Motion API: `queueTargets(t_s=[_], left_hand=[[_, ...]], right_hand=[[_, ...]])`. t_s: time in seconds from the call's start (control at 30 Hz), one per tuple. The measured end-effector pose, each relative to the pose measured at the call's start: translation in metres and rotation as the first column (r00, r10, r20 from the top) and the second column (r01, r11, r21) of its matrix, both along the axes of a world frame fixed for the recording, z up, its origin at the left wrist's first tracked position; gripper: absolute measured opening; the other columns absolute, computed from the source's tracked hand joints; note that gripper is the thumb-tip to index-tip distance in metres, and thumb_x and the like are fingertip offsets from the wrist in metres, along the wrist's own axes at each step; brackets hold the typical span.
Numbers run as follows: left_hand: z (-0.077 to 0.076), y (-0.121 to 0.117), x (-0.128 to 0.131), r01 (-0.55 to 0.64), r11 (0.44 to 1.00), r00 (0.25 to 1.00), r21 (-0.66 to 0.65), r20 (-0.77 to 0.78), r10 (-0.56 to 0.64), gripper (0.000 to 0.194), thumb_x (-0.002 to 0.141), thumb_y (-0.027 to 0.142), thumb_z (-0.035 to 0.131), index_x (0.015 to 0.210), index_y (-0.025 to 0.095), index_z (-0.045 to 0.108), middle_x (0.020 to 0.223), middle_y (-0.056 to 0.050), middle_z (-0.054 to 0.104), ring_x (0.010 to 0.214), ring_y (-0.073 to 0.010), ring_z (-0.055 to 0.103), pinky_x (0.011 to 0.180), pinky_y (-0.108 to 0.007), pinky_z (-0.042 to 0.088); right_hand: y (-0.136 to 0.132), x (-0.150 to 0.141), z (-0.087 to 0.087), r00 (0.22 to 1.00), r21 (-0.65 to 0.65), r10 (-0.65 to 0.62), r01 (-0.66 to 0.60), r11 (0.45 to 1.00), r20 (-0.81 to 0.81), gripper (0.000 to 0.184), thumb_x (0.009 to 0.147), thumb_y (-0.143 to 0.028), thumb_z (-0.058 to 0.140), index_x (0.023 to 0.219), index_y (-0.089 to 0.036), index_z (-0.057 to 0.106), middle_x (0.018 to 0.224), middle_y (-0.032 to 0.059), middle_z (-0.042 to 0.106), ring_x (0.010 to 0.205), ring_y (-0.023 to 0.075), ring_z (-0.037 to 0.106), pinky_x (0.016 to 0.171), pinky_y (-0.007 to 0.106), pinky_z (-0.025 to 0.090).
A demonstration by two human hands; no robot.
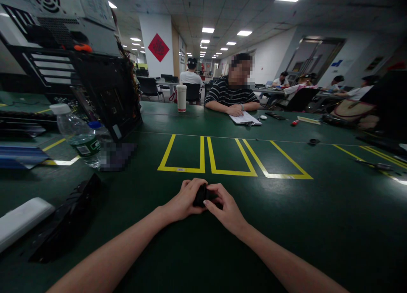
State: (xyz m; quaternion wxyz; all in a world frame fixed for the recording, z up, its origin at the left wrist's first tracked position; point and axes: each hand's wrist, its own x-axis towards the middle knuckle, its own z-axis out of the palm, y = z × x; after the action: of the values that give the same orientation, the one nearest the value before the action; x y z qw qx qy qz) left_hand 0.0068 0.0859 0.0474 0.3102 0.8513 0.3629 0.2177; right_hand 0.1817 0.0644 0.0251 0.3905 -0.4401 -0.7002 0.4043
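Between my two hands is a small black object (200, 196), mostly covered by the fingers, so its kind cannot be made out. My left hand (185, 199) is closed around its left side, knuckles up. From the right, my right hand (224, 206) grips it with thumb and bent fingers. Both hands are over the green tabletop (203, 250), just in front of the yellow tape outlines (233, 173).
To the left are a clear water bottle (83, 138), an opened black computer case (108, 89), a black part (68, 219) and a white box (23, 221). Across the table sits a person (233, 89) with a clipboard (244, 118), near a white cup (181, 99).
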Motion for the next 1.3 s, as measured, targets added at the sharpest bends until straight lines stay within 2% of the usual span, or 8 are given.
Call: queueTargets(t_s=[0.1,0.37,0.6,0.77,0.87,1.0,1.17,1.3], left_hand=[[0.0010,-0.0003,-0.0002,-0.002,1.000,1.000,-0.018,0.006,0.002,0.054,0.071,0.020,0.062,0.117,0.026,0.033,0.116,-0.005,0.043,0.107,-0.0255,0.040,0.088,-0.042,0.035],[0.0021,0.0000,0.0013,0.002,1.000,1.000,-0.021,-0.009,-0.002,0.053,0.071,0.019,0.061,0.116,0.025,0.034,0.116,-0.005,0.043,0.107,-0.0251,0.040,0.089,-0.042,0.034],[-0.0002,0.0002,0.0016,0.007,0.999,1.000,0.033,0.007,-0.007,0.053,0.071,0.019,0.062,0.115,0.024,0.033,0.115,-0.005,0.044,0.106,-0.0235,0.041,0.091,-0.041,0.032],[0.0013,-0.0005,0.0011,-0.004,1.000,1.000,0.002,-0.003,0.004,0.052,0.072,0.021,0.061,0.116,0.025,0.034,0.115,-0.005,0.044,0.106,-0.0253,0.041,0.089,-0.043,0.034],[0.0029,-0.0012,0.0010,-0.001,1.000,1.000,-0.010,-0.007,0.001,0.052,0.072,0.019,0.060,0.116,0.025,0.033,0.117,-0.005,0.043,0.107,-0.0256,0.041,0.089,-0.043,0.034],[0.0042,-0.0019,0.0010,0.001,1.000,1.000,-0.014,-0.012,-0.001,0.053,0.071,0.018,0.061,0.116,0.026,0.033,0.116,-0.005,0.043,0.108,-0.0258,0.040,0.089,-0.044,0.033],[0.0008,-0.0006,0.0013,-0.006,1.000,1.000,0.008,-0.005,0.006,0.052,0.072,0.022,0.061,0.116,0.026,0.033,0.115,-0.005,0.043,0.107,-0.0247,0.040,0.091,-0.043,0.032],[-0.0017,0.0005,0.0016,-0.017,1.000,1.000,-0.006,-0.014,0.017,0.053,0.071,0.024,0.062,0.116,0.026,0.034,0.116,-0.005,0.043,0.107,-0.0257,0.040,0.089,-0.043,0.034]], right_hand=[[0.0001,0.0005,-0.0002,1.000,0.024,-0.006,0.006,1.000,-0.013,0.020,0.078,-0.022,0.051,0.098,-0.023,0.049,0.105,0.0031,0.050,0.097,0.0175,0.051,0.077,0.031,0.047],[0.0016,0.0006,-0.0013,1.000,-0.088,-0.009,0.009,0.996,0.007,0.027,0.079,-0.027,0.051,0.105,-0.023,0.046,0.102,0.0032,0.054,0.094,0.0185,0.053,0.078,0.035,0.047],[0.0009,0.0007,-0.0018,1.000,0.022,-0.006,0.007,1.000,-0.023,0.018,0.078,-0.023,0.051,0.096,-0.023,0.050,0.106,0.0027,0.049,0.098,0.0176,0.051,0.079,0.032,0.047],[0.0007,-0.0006,0.0007,0.999,-0.067,-0.041,0.041,0.997,-0.010,0.028,0.078,-0.026,0.052,0.105,-0.023,0.045,0.105,0.0033,0.052,0.097,0.0182,0.052,0.080,0.034,0.047],[0.0005,-0.0014,0.0023,1.000,-0.103,-0.024,0.025,0.994,0.015,0.026,0.079,-0.028,0.051,0.104,-0.021,0.046,0.102,0.0032,0.055,0.094,0.0183,0.054,0.079,0.035,0.047],[-0.0003,-0.0007,0.0038,1.000,-0.069,0.004,-0.004,0.998,0.005,0.021,0.079,-0.027,0.051,0.099,-0.022,0.048,0.099,0.0022,0.055,0.091,0.0175,0.054,0.076,0.033,0.048],[0.0000,0.0013,0.0003,0.999,0.012,-0.025,0.025,1.000,-0.029,0.016,0.078,-0.022,0.050,0.094,-0.022,0.051,0.105,0.0031,0.050,0.096,0.0179,0.051,0.077,0.033,0.048],[0.0011,0.0007,-0.0019,0.998,-0.031,-0.052,0.052,0.998,-0.019,0.024,0.078,-0.024,0.051,0.102,-0.023,0.047,0.105,0.0036,0.051,0.096,0.0183,0.052,0.076,0.033,0.048]])
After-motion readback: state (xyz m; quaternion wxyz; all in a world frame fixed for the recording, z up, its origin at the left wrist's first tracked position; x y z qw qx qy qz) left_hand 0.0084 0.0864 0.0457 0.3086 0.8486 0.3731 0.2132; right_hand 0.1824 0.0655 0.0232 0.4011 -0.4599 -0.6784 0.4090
